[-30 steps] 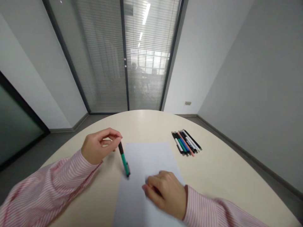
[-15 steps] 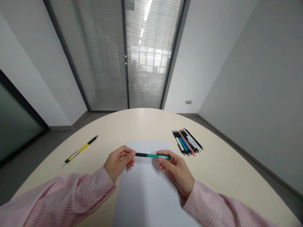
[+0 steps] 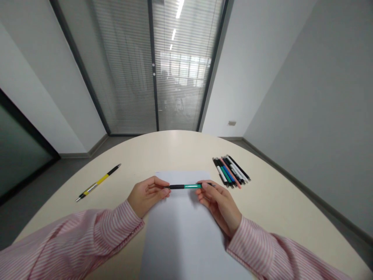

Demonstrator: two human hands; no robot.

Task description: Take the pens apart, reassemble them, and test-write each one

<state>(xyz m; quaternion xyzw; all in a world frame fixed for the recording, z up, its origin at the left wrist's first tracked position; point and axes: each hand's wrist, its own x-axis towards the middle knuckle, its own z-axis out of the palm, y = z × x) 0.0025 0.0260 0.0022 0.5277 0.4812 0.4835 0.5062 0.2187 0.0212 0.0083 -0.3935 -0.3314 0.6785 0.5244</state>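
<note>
A green pen (image 3: 190, 186) with a black grip is held level between my two hands, over a white sheet of paper (image 3: 180, 233). My left hand (image 3: 150, 194) pinches the black grip end, its tip mostly covered by thumb and forefinger. At the other end, my right hand (image 3: 218, 198) is closed on the green barrel near the clip, with the thumb in front. Part of the barrel's end is hidden behind those fingers. Both hands stay just above the paper.
A yellow and black pen (image 3: 98, 182) lies slantwise on the round table (image 3: 180, 147) at left. Several pens in black, white, green, blue and pink (image 3: 231, 171) lie side by side at right. Beyond the table stands a glass partition with blinds (image 3: 128, 77).
The green pen has turned about its length, so the clip no longer faces me. Its right end is slightly higher, and my right fingers have shifted on the barrel.
</note>
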